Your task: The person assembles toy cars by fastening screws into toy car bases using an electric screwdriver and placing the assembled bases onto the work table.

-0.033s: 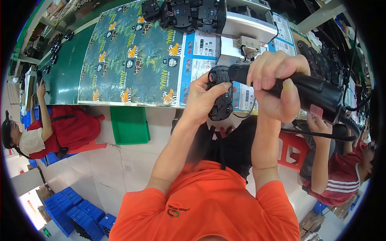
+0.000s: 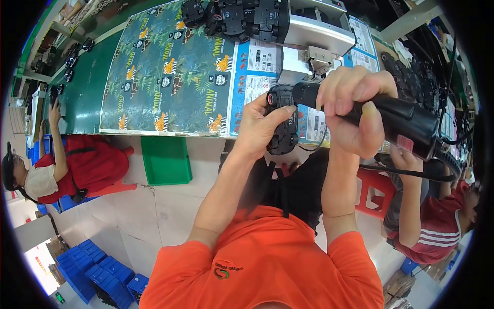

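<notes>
My left hand [image 2: 261, 125] is closed round a black toy car chassis [image 2: 282, 139], its underside facing up, the thumb pressed across it. My right hand [image 2: 355, 110] grips a black electric screwdriver [image 2: 406, 121], lying nearly level, with a cable at its rear end. The nose of the screwdriver meets the right side of the chassis; the very tip is hidden. Just beyond both hands stands a silver metal machine [image 2: 314, 33] with a small metal bracket [image 2: 319, 57] on its near side.
More black car chassis [image 2: 252, 19] are heaped beside the machine. Printed sheets [image 2: 170, 77] cover the green bench [image 2: 85, 110]. A green tray [image 2: 165, 160] is below the bench edge. Co-workers sit at left [image 2: 85, 162] and right [image 2: 427, 221]; blue bins [image 2: 110, 278] stand on the floor.
My hands, the chassis and the screwdriver have not visibly moved. The left co-worker's hand, holding a dark thing, has shifted slightly.
</notes>
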`<action>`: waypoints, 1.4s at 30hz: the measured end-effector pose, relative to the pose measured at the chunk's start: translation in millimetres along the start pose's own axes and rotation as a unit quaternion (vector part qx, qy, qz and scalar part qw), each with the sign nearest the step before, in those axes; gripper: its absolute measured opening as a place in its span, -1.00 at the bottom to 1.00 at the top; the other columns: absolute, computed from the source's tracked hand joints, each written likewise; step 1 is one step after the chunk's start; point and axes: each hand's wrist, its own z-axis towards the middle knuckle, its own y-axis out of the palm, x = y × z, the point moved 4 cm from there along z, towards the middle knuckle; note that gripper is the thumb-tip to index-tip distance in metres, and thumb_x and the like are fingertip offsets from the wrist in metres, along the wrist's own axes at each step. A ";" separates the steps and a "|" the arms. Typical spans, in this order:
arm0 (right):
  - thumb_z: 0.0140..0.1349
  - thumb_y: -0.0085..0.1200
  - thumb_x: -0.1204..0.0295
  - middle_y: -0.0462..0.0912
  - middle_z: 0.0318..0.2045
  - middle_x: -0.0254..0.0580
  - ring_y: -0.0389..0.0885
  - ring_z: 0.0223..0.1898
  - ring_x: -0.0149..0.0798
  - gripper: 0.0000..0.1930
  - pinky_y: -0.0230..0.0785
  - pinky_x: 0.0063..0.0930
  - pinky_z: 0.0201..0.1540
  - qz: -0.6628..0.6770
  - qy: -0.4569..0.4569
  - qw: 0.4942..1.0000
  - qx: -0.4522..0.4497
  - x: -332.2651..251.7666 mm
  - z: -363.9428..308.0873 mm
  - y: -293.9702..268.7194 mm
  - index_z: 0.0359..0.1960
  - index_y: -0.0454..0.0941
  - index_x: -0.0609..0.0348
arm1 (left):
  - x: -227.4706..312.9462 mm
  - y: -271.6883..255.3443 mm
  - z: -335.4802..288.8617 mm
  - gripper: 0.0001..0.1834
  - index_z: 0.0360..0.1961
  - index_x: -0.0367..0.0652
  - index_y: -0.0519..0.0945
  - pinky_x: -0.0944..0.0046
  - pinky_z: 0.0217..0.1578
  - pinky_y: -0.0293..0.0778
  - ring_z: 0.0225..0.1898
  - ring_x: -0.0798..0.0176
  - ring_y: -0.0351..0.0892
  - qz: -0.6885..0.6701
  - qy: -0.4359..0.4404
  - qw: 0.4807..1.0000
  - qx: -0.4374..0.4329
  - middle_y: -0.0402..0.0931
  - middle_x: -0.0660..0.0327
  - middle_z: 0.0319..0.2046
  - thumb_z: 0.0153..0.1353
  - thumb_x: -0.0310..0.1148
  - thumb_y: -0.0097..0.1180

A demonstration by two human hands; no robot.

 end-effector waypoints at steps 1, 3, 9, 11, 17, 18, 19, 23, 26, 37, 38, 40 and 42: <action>0.30 -0.02 0.27 0.40 -0.52 -0.25 0.39 -0.53 -0.33 -0.78 0.36 -0.43 -0.45 -0.009 0.001 1.000 -0.007 -0.4 -0.7 0.0 -0.24 0.32 0.15 | -0.1 0.4 -0.2 -0.79 -0.13 -0.29 0.62 0.34 -0.26 0.62 -0.32 0.38 0.66 0.001 -0.001 1.000 -0.001 0.68 0.15 -0.31 0.19 -0.54 0.21; 0.30 0.00 0.27 0.40 -0.52 -0.25 0.39 -0.53 -0.33 -0.78 0.37 -0.42 -0.44 -0.021 0.008 1.000 -0.015 -0.9 -1.1 0.2 -0.23 0.32 0.14 | 0.4 0.8 -1.0 -0.79 -0.13 -0.29 0.62 0.34 -0.26 0.62 -0.32 0.38 0.66 0.006 0.005 1.000 0.000 0.68 0.15 -0.31 0.19 -0.54 0.21; 0.29 0.03 0.26 0.41 -0.51 -0.26 0.40 -0.51 -0.33 -0.77 0.39 -0.40 -0.41 -0.047 0.031 0.998 -0.014 -4.4 -3.2 2.0 -0.21 0.32 0.11 | 0.8 1.8 -1.9 -0.79 -0.13 -0.30 0.62 0.33 -0.27 0.61 -0.32 0.38 0.66 0.009 0.017 1.000 0.001 0.68 0.16 -0.31 0.19 -0.54 0.21; 0.29 0.04 0.26 0.41 -0.50 -0.26 0.41 -0.50 -0.33 -0.77 0.39 -0.39 -0.40 -0.036 0.022 0.999 -0.018 -6.2 -4.1 1.6 -0.21 0.32 0.11 | -0.1 1.8 -2.5 -0.80 -0.14 -0.30 0.63 0.32 -0.28 0.61 -0.32 0.38 0.66 0.017 0.031 0.999 -0.002 0.68 0.16 -0.32 0.19 -0.54 0.21; 0.33 -0.08 0.44 0.40 -0.54 -0.16 0.42 -0.55 -0.26 -0.86 0.43 -0.34 -0.46 0.054 -0.047 0.997 0.040 -19.1 1.9 -17.4 -0.18 0.34 0.25 | -0.2 -11.8 -1.3 -0.66 0.06 -0.29 0.50 0.14 -0.12 0.65 -0.17 0.12 0.69 -0.097 -0.001 0.995 0.037 0.62 0.02 -0.10 0.26 -0.45 0.13; 0.31 -0.03 0.47 0.43 -0.54 -0.16 0.44 -0.55 -0.27 -0.86 0.44 -0.36 -0.46 0.044 -0.036 0.996 0.063 -19.0 0.2 -25.1 -0.19 0.36 0.27 | 2.4 -18.9 0.5 -0.62 0.11 -0.28 0.44 0.05 -0.06 0.64 -0.07 0.08 0.65 -0.153 0.024 0.986 0.062 0.56 -0.03 -0.02 0.27 -0.44 0.11; 0.28 0.02 0.51 0.46 -0.54 -0.15 0.47 -0.56 -0.28 -0.86 0.45 -0.38 -0.46 0.033 -0.025 0.995 0.087 -15.9 -2.7 -31.0 -0.19 0.38 0.28 | 4.3 -25.4 1.3 -0.58 0.16 -0.26 0.39 -0.03 0.00 0.62 0.02 0.05 0.61 -0.208 0.048 0.973 0.086 0.51 -0.08 0.07 0.28 -0.43 0.08; 0.21 0.14 0.58 0.53 -0.54 -0.14 0.52 -0.58 -0.31 -0.83 0.47 -0.42 -0.45 -0.087 0.044 0.985 0.140 16.6 -22.3 -46.7 -0.21 0.43 0.31 | 8.7 -25.1 -2.1 -0.48 0.23 -0.27 0.28 -0.19 0.11 0.55 0.16 -0.14 0.49 -0.183 0.042 0.981 0.045 0.42 -0.13 0.16 0.22 -0.54 0.03; 0.15 0.21 0.60 0.55 -0.56 -0.14 0.54 -0.59 -0.34 -0.82 0.48 -0.46 -0.44 -0.076 0.079 0.977 0.183 28.1 -28.1 -51.6 -0.26 0.46 0.31 | 6.1 -22.4 -2.8 -0.42 0.24 -0.31 0.25 -0.19 0.10 0.56 0.16 -0.24 0.48 -0.152 0.053 0.986 0.048 0.39 -0.17 0.18 0.14 -0.64 0.02; 0.19 0.17 0.52 0.52 -0.60 -0.16 0.49 -0.62 -0.34 -0.84 0.44 -0.45 -0.46 -0.064 0.069 0.976 0.194 33.3 -27.3 -59.4 -0.29 0.46 0.33 | 3.4 -20.7 0.4 -0.46 0.17 -0.40 0.32 -0.12 0.04 0.62 0.07 -0.23 0.57 -0.139 0.062 0.987 0.052 0.47 -0.21 0.10 0.10 -0.67 0.02; 0.20 0.15 0.50 0.51 -0.61 -0.16 0.49 -0.62 -0.34 -0.85 0.44 -0.43 -0.45 -0.089 0.071 0.975 0.189 32.4 -27.9 -59.6 -0.30 0.46 0.33 | 3.1 -20.9 0.7 -0.46 0.17 -0.39 0.32 -0.12 0.03 0.62 0.06 -0.21 0.58 -0.138 0.060 0.987 0.053 0.47 -0.21 0.10 0.10 -0.67 0.03; 0.23 0.08 0.47 0.46 -0.58 -0.18 0.45 -0.58 -0.30 -0.86 0.42 -0.38 -0.43 -0.097 0.068 0.978 0.173 24.9 -28.5 -60.8 -0.25 0.43 0.26 | 2.5 -21.5 1.3 -0.47 0.17 -0.39 0.32 -0.12 0.03 0.62 0.05 -0.19 0.58 -0.138 0.058 0.987 0.054 0.48 -0.21 0.09 0.11 -0.67 0.03; 0.28 0.01 0.37 0.41 -0.56 -0.20 0.42 -0.54 -0.26 -0.85 0.38 -0.32 -0.41 -0.119 0.067 0.975 0.174 16.8 -28.8 -58.2 -0.25 0.41 0.19 | 1.3 -21.1 2.2 -0.48 0.16 -0.38 0.33 -0.12 0.03 0.62 0.04 -0.15 0.59 -0.140 0.057 0.987 0.056 0.49 -0.19 0.07 0.11 -0.67 0.03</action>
